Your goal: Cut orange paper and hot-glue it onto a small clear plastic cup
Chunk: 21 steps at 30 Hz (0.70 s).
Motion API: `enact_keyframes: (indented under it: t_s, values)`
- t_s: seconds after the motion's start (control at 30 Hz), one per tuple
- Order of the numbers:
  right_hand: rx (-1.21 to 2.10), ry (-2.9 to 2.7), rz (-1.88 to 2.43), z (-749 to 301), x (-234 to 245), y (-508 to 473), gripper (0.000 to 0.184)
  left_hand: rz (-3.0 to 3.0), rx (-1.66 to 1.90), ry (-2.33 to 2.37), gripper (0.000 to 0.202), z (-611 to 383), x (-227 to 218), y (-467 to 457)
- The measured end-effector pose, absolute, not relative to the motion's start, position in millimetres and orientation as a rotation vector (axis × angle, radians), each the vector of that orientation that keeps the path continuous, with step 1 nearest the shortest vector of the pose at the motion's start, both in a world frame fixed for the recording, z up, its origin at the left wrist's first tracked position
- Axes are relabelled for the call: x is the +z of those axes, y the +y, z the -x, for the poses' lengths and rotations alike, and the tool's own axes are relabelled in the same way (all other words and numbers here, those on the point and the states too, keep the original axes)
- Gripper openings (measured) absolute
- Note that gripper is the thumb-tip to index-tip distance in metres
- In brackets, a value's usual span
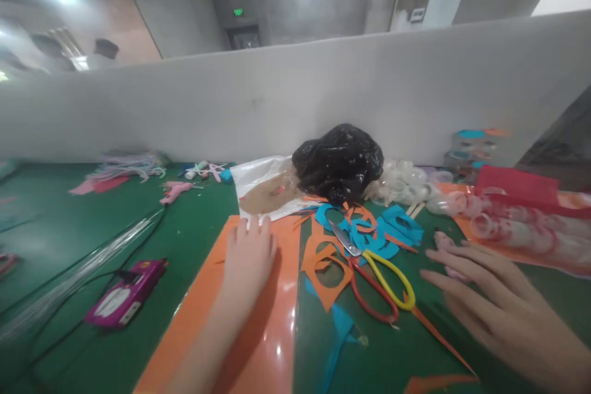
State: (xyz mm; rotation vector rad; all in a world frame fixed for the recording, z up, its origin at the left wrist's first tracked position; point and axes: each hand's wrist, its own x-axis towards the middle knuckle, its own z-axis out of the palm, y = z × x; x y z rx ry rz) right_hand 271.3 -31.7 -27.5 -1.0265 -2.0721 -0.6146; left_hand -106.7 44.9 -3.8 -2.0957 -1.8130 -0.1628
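Note:
My left hand [249,255] lies palm down near the top of a glossy orange sheet [272,351], its fingers stretched toward a white plastic bag [261,172] with brown sand-like material on it. Over the green table at the right, my right hand [494,295] has its fingers spread. Beside its fingertips is a small pink object [444,241], partly covered by the hand; whether they touch I cannot tell. Between the hands, scissors [357,252] with one red and one yellow handle rest with blades pointing away. Around them are orange cut-out scraps [339,286] and blue scraps [401,225].
A black plastic bag [339,160] sits by the white partition [231,104]. Clear plastic cups [498,228] stretch to the right below a red piece [517,188]. At left are a pink glue gun [174,191], a purple box [129,295] with a cable, and pale strips [129,165].

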Motion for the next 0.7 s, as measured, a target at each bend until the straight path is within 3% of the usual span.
enact_keyframes:
  t_s: [0.1,0.23,0.4,0.7]
  values:
    - [-0.685,-2.165,0.943,-258.6,-28.8,-8.9,0.038,2.001,0.016,-2.099,0.033,131.0,5.2,38.7]
    - [-0.547,-1.959,1.076,-256.4,-42.7,7.2,0.021,2.089,-0.030,-2.175,0.035,158.8,-10.5,31.4]
    - [-0.427,-1.948,1.148,-259.9,-61.7,6.3,0.020,2.188,-0.206,-2.118,0.032,172.2,-27.0,34.4]
    - [-0.384,-1.907,1.169,-250.0,-54.0,2.8,0.020,2.002,-0.302,-1.953,0.034,159.2,-4.0,27.3]
